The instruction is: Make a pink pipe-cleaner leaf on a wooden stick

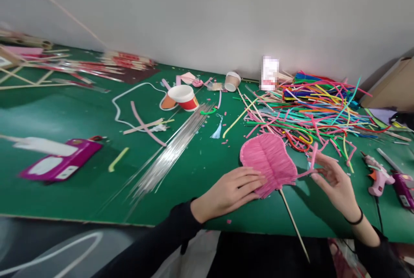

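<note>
A pink fan-shaped piece made of pipe cleaners [269, 158] lies on the green table [80, 183], with a thin wooden stick [293, 224] running from its base off the front edge. My left hand [234, 189] lies on its lower left part, fingers stretched flat, pressing it down. My right hand [334, 178] is at its right side, fingertips pinched on a loose pink pipe cleaner end [313, 157] that sticks out from the fan.
A heap of coloured pipe cleaners [318, 107] lies behind the fan. A pink glue gun [377, 176] sits right. A bundle of silver wires [168, 153], paper cups [184, 96], a magenta box [61, 163] and wooden sticks [39, 75] lie left.
</note>
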Demonstrator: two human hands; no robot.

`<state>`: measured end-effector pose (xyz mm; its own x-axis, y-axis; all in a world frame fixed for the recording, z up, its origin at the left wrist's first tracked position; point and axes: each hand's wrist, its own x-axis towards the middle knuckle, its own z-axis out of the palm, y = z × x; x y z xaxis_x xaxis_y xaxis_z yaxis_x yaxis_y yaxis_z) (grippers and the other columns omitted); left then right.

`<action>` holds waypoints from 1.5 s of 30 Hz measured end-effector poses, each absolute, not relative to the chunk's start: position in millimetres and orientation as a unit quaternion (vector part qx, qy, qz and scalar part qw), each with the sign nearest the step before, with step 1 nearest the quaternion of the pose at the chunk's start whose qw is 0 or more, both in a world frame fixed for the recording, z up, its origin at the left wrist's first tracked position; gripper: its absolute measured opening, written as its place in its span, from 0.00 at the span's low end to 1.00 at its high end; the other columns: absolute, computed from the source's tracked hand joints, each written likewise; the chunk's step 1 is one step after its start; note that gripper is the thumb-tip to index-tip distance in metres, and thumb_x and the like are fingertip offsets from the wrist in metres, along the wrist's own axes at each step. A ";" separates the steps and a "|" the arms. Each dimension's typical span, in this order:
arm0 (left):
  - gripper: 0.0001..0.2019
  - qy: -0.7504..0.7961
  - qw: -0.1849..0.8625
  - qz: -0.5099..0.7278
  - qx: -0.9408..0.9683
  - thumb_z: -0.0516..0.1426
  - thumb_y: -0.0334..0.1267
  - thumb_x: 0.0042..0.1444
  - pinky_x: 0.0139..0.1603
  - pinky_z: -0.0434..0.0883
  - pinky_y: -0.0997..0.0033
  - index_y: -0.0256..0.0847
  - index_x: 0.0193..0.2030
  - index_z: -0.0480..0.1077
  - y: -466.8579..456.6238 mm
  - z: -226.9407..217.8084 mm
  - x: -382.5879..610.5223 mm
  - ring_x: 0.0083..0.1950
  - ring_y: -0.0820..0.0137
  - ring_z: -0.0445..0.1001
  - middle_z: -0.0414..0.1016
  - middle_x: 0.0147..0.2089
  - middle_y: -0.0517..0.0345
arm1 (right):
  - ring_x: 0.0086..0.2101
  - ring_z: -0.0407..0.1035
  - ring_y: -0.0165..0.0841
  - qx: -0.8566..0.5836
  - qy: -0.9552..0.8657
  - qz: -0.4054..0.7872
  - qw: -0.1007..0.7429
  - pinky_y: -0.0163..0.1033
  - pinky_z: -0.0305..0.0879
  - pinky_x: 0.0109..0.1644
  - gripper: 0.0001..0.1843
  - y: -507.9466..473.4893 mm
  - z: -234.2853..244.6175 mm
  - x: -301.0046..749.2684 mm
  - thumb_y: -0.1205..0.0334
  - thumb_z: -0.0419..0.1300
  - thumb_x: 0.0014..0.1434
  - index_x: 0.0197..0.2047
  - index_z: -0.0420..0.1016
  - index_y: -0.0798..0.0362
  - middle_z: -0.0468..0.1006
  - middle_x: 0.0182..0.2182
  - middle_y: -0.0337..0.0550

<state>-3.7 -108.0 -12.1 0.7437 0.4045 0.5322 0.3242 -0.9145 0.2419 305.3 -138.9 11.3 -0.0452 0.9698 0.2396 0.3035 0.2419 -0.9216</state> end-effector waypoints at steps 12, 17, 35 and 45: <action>0.16 0.200 0.142 0.349 0.904 0.54 0.29 0.62 0.51 0.73 0.71 0.41 0.56 0.68 -107.2 -8.8 16.3 0.47 0.70 0.78 0.81 0.44 0.53 | 0.38 0.74 0.36 -0.476 -0.776 0.235 0.341 0.42 0.72 0.42 0.12 -143.8 -6.5 290.2 0.62 0.53 0.66 0.47 0.76 0.47 0.80 0.38 0.46; 0.12 0.239 0.225 0.359 0.874 0.54 0.34 0.63 0.47 0.74 0.74 0.39 0.51 0.72 -96.4 -10.3 34.0 0.44 0.70 0.79 0.81 0.43 0.52 | 0.30 0.70 0.33 -0.458 -0.807 0.223 0.300 0.37 0.67 0.35 0.10 -126.1 3.0 275.7 0.60 0.50 0.67 0.36 0.69 0.49 0.74 0.29 0.43; 0.09 0.350 0.390 0.468 0.711 0.59 0.38 0.59 0.40 0.77 0.75 0.38 0.44 0.74 -84.8 -12.3 59.4 0.39 0.70 0.81 0.82 0.40 0.54 | 0.18 0.65 0.32 -0.490 -0.824 0.151 0.239 0.34 0.49 0.22 0.11 -103.9 -20.3 251.9 0.60 0.42 0.69 0.36 0.61 0.50 0.71 0.19 0.37; 0.11 0.259 0.202 0.295 0.898 0.56 0.40 0.61 0.61 0.66 0.60 0.41 0.48 0.74 -79.4 -21.2 23.0 0.58 0.65 0.72 0.79 0.52 0.54 | 0.26 0.72 0.33 -0.472 -0.787 0.271 0.290 0.35 0.65 0.31 0.06 -101.8 -13.7 258.2 0.59 0.51 0.66 0.37 0.65 0.49 0.76 0.26 0.40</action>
<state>23.0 -79.4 -21.2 0.6928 0.5831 0.4242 0.3451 -0.7847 0.5150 258.2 -101.8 -13.7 -0.3861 0.9004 0.2004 0.5869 0.4074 -0.6997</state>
